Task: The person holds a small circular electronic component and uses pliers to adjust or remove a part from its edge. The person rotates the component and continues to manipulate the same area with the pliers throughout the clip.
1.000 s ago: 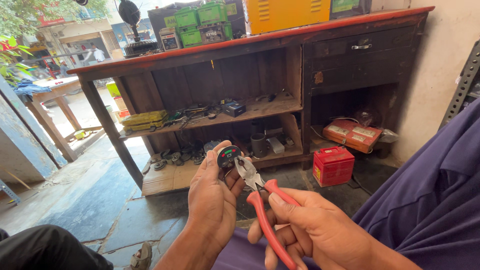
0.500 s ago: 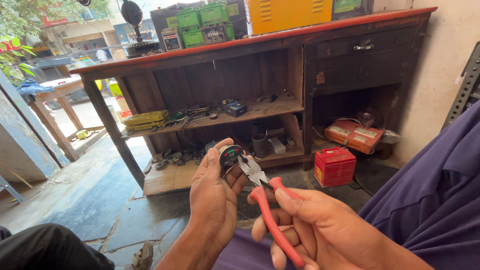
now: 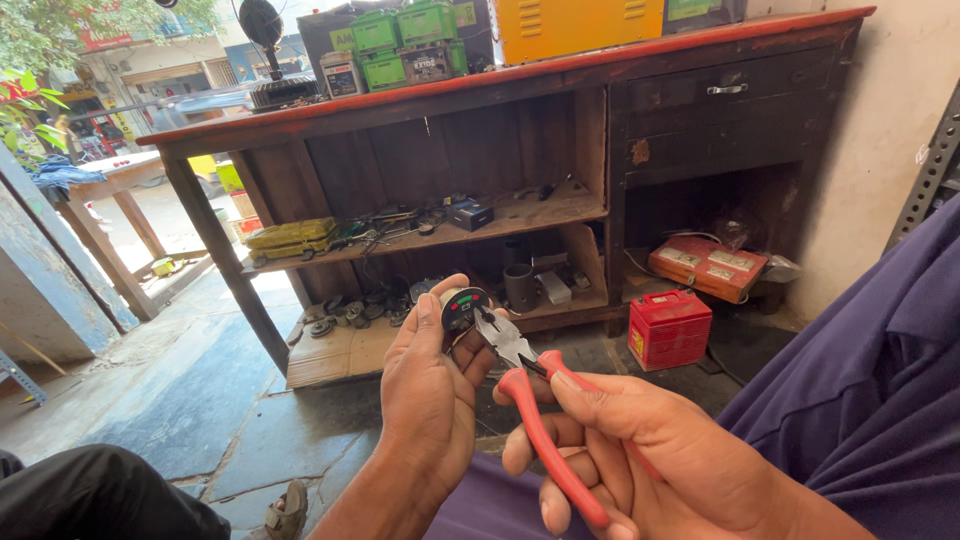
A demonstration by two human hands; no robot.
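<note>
One small round dial gauge (image 3: pixel 464 308), black with a glassy face, pinched in the left hand (image 3: pixel 430 400) between thumb and fingers, held in the air before the wooden bench. One pair of pliers (image 3: pixel 530 400), grey metal nose and two smooth red handles, gripped in the closed right hand (image 3: pixel 640 470), nose touching the gauge rim. One boxy red battery (image 3: pixel 669 328) on the floor at the bench's lower right corner. Three green boxes (image 3: pixel 400 40) on the tabletop's back edge

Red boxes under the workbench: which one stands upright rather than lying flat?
The small red box on the floor nearest the pliers. The other red box lies flat, deeper inside the bench opening.
</note>
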